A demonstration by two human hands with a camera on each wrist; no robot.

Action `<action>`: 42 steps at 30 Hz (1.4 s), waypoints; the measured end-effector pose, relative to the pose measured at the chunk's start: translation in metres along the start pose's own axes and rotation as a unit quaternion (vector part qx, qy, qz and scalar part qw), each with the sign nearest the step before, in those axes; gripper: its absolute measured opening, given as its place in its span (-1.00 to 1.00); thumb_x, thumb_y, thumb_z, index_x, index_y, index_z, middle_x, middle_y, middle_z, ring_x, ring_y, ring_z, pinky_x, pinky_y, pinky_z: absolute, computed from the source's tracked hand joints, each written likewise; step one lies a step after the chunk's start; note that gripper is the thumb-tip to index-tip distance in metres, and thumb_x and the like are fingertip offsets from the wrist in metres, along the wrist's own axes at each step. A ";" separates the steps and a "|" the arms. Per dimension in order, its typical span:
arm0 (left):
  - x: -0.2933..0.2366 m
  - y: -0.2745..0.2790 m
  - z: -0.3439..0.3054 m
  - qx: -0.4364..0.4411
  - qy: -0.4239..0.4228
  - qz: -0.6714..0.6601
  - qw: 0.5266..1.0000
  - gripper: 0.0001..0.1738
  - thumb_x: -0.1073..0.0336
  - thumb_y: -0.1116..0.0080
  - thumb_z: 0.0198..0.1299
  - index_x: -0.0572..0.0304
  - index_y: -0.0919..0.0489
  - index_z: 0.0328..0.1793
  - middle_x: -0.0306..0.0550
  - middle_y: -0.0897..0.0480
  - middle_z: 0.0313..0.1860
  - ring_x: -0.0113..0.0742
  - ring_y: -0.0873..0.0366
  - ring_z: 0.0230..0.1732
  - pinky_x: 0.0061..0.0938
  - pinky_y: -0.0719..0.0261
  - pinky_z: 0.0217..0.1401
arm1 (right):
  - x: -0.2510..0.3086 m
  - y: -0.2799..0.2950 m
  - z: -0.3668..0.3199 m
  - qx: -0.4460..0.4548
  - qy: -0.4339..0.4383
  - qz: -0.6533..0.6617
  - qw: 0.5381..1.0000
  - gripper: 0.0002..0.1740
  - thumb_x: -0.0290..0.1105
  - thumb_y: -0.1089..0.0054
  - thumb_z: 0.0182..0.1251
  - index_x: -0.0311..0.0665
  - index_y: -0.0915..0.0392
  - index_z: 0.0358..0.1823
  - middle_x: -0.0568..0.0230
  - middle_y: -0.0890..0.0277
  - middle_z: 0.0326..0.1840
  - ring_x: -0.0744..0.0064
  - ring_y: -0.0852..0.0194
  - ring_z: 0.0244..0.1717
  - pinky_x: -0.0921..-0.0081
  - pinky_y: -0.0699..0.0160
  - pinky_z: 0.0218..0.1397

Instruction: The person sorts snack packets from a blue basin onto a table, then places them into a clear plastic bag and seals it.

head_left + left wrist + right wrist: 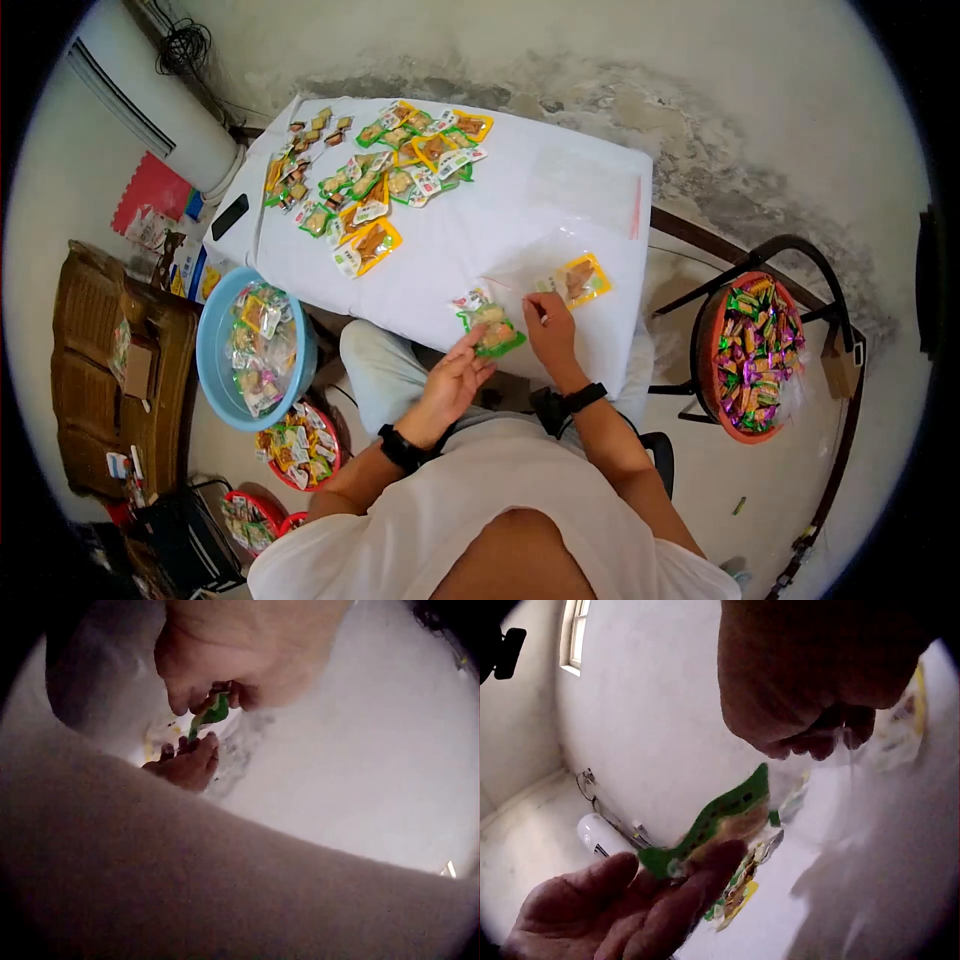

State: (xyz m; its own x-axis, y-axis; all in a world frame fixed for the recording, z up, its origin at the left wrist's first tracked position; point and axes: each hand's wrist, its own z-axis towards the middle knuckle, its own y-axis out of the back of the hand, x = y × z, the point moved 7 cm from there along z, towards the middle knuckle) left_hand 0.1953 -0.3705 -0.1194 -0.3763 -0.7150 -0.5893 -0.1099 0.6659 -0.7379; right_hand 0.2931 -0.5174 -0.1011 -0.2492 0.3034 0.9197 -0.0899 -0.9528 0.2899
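My left hand [455, 385] pinches a green-edged snack packet [492, 330] between thumb and fingers above the table's near edge. In the right wrist view this packet [727, 817] stands on edge in the left hand [622, 907], with pale, lumpy food inside. My right hand [550, 335] is just to the right, its fingertips curled on thin clear plastic [847, 750], seemingly a bag. Just beyond the right hand lies a yellow-edged packet [582, 280] with brown contents. In the left wrist view, the left hand [240, 660] partly hides the green packet [214, 712].
A pile of green and yellow packets [400, 165] covers the far left of the white-clothed table [500, 220], near a phone [230, 217]. At left stand a blue basin [212, 370] and a red basin [330, 470], both holding packets. An orange basin [712, 400] of candies sits on a chair at right.
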 end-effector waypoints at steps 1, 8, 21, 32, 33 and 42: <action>0.001 -0.005 0.006 0.003 -0.022 -0.001 1.000 -0.42 0.22 0.12 0.35 0.09 -0.10 0.47 -0.15 -0.20 0.43 -0.25 -0.18 0.38 -0.21 -0.11 0.38 | 0.002 0.000 -0.002 0.002 0.013 -0.014 1.000 -0.90 -0.43 -0.15 0.21 -0.31 -0.53 -0.30 0.15 -0.47 -0.35 0.27 -0.47 -0.43 0.46 -0.46 -0.34; 0.035 0.003 0.047 0.043 -0.031 0.325 0.944 -0.35 0.29 0.03 0.31 0.09 -0.05 0.50 -0.12 -0.17 0.45 -0.21 -0.15 0.39 -0.31 -0.16 0.34 | 0.005 0.008 -0.005 0.001 0.049 -0.064 0.997 -0.89 -0.45 -0.14 0.19 -0.27 -0.55 -0.27 0.17 -0.45 -0.36 0.24 -0.47 -0.41 0.43 -0.46 -0.34; -0.033 0.028 0.073 -0.165 -0.130 0.718 0.663 -0.38 0.26 -0.34 -0.11 0.28 -0.38 0.10 0.16 -0.44 0.02 0.13 -0.48 -0.03 -0.20 -0.48 -0.02 | -0.012 0.001 -0.018 0.045 -0.001 -0.042 0.998 -0.87 -0.43 -0.16 0.16 -0.25 -0.53 -0.26 0.15 -0.43 -0.36 0.21 -0.46 -0.38 0.42 -0.45 -0.30; -0.018 0.014 0.076 -0.092 -0.249 0.798 0.542 -0.56 0.40 -0.32 -0.22 0.27 -0.42 -0.16 0.09 -0.45 -0.17 0.07 -0.41 -0.07 -0.20 -0.46 -0.12 | -0.008 -0.002 -0.021 0.040 0.078 -0.055 0.995 -0.90 -0.47 -0.15 0.18 -0.25 -0.54 -0.27 0.20 -0.44 -0.38 0.35 -0.43 -0.44 0.50 -0.41 -0.41; -0.018 0.009 0.074 -0.080 -0.294 0.794 0.526 -0.58 0.43 -0.29 -0.22 0.25 -0.44 -0.15 0.08 -0.44 -0.18 0.08 -0.42 -0.06 -0.17 -0.47 -0.14 | -0.007 -0.001 -0.021 0.036 0.077 -0.056 0.995 -0.90 -0.47 -0.15 0.18 -0.25 -0.54 -0.27 0.20 -0.44 -0.38 0.35 -0.43 -0.44 0.50 -0.41 -0.41; -0.018 0.011 0.081 -0.114 -0.195 0.805 0.548 -0.61 0.37 -0.31 -0.19 0.24 -0.46 -0.19 0.08 -0.44 -0.16 0.07 -0.40 -0.06 -0.19 -0.46 -0.08 | -0.002 0.000 -0.026 0.028 0.100 -0.052 0.993 -0.91 -0.49 -0.16 0.17 -0.30 -0.53 -0.28 0.17 -0.46 -0.36 0.33 -0.46 -0.42 0.50 -0.44 -0.37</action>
State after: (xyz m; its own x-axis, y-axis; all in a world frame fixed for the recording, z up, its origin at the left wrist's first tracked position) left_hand 0.2749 -0.3680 -0.1435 0.0667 0.8776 -0.4747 -0.0536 0.4782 0.8766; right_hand 0.2685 -0.5173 -0.1096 -0.4276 0.3917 0.8147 -0.0733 -0.9133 0.4006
